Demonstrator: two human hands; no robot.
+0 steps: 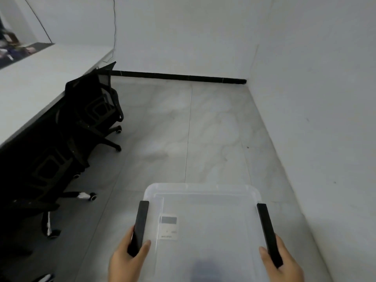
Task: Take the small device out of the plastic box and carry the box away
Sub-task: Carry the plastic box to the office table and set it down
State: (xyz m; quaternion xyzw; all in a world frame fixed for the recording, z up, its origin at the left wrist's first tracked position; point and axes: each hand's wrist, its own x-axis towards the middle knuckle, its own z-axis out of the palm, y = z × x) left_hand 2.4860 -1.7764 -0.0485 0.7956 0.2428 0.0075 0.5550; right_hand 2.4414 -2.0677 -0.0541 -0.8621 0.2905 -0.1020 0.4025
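Gripping the clear plastic box (205, 231) at 6 o'clock in frame: left hand (127, 261) closed on the black handle (139, 226) at 9 o'clock of the lid, right hand (281, 261) closed on the handle at 3 o'clock. Box held above tile floor (183, 129). 2 black chairs (81, 123) at 9 o'clock.

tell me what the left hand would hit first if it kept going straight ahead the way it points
Probably nothing soon: the left hand, gripping the plastic box by its black handle, points along open floor, right of the office chairs. Depth is uncertain.

Grey marbled tile floor (203, 123); black wheeled chairs (95, 110) on it.
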